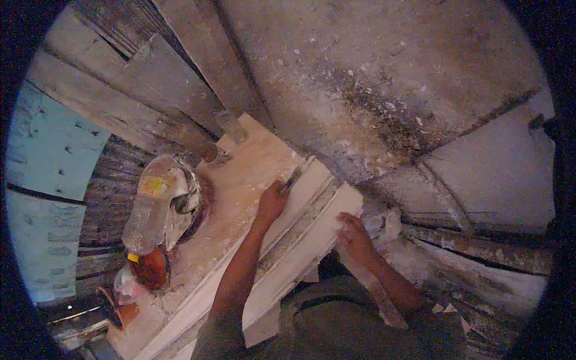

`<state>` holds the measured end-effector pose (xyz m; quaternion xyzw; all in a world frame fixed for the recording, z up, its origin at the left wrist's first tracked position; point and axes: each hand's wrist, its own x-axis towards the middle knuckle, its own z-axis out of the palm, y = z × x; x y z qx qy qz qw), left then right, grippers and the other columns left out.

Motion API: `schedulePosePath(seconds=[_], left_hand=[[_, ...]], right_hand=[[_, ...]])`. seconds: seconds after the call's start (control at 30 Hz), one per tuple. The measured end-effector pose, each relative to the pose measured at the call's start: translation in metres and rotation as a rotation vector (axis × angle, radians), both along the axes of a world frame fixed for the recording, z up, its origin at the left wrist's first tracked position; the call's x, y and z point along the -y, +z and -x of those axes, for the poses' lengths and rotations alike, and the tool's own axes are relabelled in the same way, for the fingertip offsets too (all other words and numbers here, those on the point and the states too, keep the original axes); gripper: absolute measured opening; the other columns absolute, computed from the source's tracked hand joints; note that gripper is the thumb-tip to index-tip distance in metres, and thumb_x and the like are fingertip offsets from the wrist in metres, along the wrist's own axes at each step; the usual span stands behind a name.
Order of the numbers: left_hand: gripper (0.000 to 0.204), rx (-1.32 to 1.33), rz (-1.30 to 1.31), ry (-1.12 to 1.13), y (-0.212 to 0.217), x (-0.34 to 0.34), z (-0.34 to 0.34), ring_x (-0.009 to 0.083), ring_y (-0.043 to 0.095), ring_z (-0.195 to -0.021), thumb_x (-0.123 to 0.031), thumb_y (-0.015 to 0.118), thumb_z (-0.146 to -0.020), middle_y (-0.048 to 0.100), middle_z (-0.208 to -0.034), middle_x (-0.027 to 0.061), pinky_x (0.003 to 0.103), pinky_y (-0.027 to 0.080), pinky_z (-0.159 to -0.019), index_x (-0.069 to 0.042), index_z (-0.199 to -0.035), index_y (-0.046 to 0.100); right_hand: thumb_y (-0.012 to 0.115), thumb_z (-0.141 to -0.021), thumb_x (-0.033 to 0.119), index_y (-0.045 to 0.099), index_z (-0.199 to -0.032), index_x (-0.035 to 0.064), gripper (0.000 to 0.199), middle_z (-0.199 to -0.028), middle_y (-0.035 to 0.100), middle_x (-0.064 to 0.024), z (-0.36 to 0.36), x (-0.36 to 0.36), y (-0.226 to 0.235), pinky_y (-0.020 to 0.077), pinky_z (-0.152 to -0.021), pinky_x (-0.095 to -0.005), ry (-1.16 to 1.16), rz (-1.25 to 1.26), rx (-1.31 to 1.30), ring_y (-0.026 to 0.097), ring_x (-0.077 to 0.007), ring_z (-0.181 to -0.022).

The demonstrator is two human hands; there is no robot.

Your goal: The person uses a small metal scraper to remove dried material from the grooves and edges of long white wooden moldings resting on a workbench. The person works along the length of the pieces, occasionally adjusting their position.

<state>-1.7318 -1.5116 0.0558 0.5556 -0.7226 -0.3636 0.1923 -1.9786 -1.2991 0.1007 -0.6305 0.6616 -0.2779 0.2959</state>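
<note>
Two long white moulding strips, perhaps plaster, lie side by side on a pale board. My left hand is closed around a narrow, dark flat tool, which looks like a putty knife. Its blade points toward the far end of the left moulding. My right hand is at the outer edge of the right moulding, near its far end. The fingers there are bent and slightly apart, and no tool shows in them. Between the strips runs a rough greyish groove.
On the board's left stand a crumpled whitish sack, a reddish-brown container and a small cup. Planks lean beyond. Pale debris litters the floor ahead. A grey sheet lies at right.
</note>
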Motion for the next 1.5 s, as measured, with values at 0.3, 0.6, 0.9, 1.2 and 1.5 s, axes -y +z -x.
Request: schedulePosePath(seconds=[0.3, 0.6, 0.9, 1.2, 1.5], left_hand=[[0.045, -0.111, -0.239, 0.096, -0.022, 0.014, 0.04, 0.0385, 0.067, -0.103, -0.037, 0.065, -0.095, 0.072, -0.111, 0.0206, 0.049, 0.051, -0.092, -0.002, -0.123, 0.06], [0.036, 0.554, 0.011, -0.115, 0.071, 0.018, 0.048, 0.0357, 0.073, -0.092, -0.023, 0.054, -0.1, 0.065, -0.127, 0.0177, 0.053, 0.059, -0.068, -0.022, -0.136, 0.059], [0.049, 0.075, 0.065, -0.162, 0.045, -0.007, 0.141, 0.0386, 0.067, -0.106, -0.02, 0.068, -0.087, 0.059, -0.137, 0.016, 0.053, 0.054, -0.087, -0.016, -0.136, 0.059], [0.049, -0.158, 0.269, 0.603, 0.018, -0.203, -0.065, 0.0364, 0.049, -0.127, -0.014, 0.08, -0.082, 0.057, -0.132, 0.0174, 0.048, 0.035, -0.11, -0.007, -0.127, 0.062], [0.03, 0.276, 0.32, 1.434, 0.025, -0.406, -0.238, 0.028, 0.052, -0.12, -0.013, 0.07, -0.095, 0.06, -0.128, 0.0104, 0.045, 0.042, -0.097, -0.01, -0.124, 0.063]], right_hand=[[0.069, -0.096, 0.015, 0.058, -0.137, 0.0076, 0.043, -0.14, 0.054, -0.0156, 0.034, 0.047, -0.001, 0.0399, -0.114, -0.0434, -0.015, -0.009, 0.072, 0.05, -0.033, -0.134], [0.068, -0.097, 0.012, 0.06, -0.135, 0.0084, 0.039, -0.134, 0.057, -0.0148, 0.044, 0.038, 0.005, 0.0445, -0.109, -0.0421, 0.057, -0.063, 0.247, 0.056, -0.03, -0.126], [0.067, -0.1, 0.026, 0.059, -0.132, 0.0094, 0.037, -0.125, 0.058, -0.0068, 0.032, 0.123, -0.02, 0.056, -0.076, -0.0324, -0.641, -0.476, 1.284, 0.063, -0.02, -0.103], [0.069, -0.096, 0.018, 0.059, -0.14, 0.0098, 0.046, -0.11, 0.07, -0.0075, 0.039, 0.228, 0.007, 0.0565, -0.078, -0.035, 0.504, -0.409, 0.1, 0.065, -0.0182, -0.091], [0.077, -0.092, 0.024, 0.075, -0.119, 0.0059, 0.033, -0.104, 0.078, -0.0085, 0.108, 0.337, -0.003, 0.0558, -0.088, -0.0333, 0.641, -0.615, -0.07, 0.069, -0.0157, -0.094]])
